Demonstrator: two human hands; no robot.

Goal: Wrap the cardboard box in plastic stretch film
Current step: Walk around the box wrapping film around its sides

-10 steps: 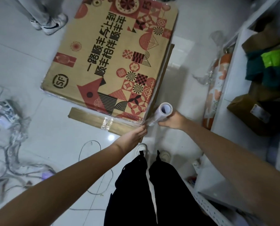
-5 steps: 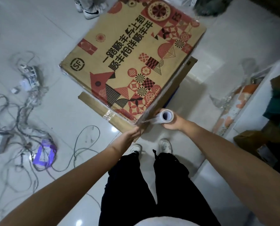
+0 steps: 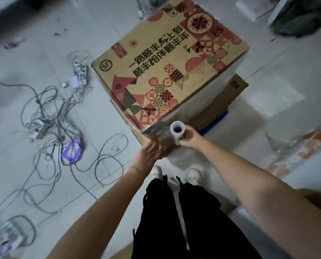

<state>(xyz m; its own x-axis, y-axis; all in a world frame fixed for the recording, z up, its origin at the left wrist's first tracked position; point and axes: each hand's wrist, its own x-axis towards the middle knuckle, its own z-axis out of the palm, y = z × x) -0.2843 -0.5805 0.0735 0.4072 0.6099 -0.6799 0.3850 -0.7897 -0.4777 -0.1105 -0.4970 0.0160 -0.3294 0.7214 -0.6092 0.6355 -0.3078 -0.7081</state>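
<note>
Two hands at work, both at the near corner of the box. Right hand [image 3: 188, 140]: curled round the lower part of the roll of film [image 3: 177, 132], which stands upright with its hollow core facing the camera. Left hand [image 3: 148, 153]: fingers straight and spread, pressed flat against the film at the corner, holding nothing. The roll sits just at 3 o'clock of the left hand, touching or nearly touching the box side.

Cardboard box [image 3: 167, 71]: large, printed in red and black on top, lying at 12 o'clock of the hands, set on a second, plainer carton [image 3: 221, 101] whose edge shows at 2 o'clock. Glossy, creased film [image 3: 208, 94] covers the side running from the near corner toward 2 o'clock; sheen also shows along the top edges. Whether the far sides are covered cannot be told.

Progress, as a judgement: at least one band looks laid round the sides, with the film being smoothed at the corner before the next side. Left to do: further turns, possibly the top face, then tearing the film from the roll.

Surroundings: tangled cables [image 3: 49, 113] and a power strip [image 3: 79, 75] at 9 to 10 o'clock on the tiled floor [image 3: 25, 58]; white shoes [image 3: 194, 176] and black trousers [image 3: 174, 221] at 6 o'clock.
</note>
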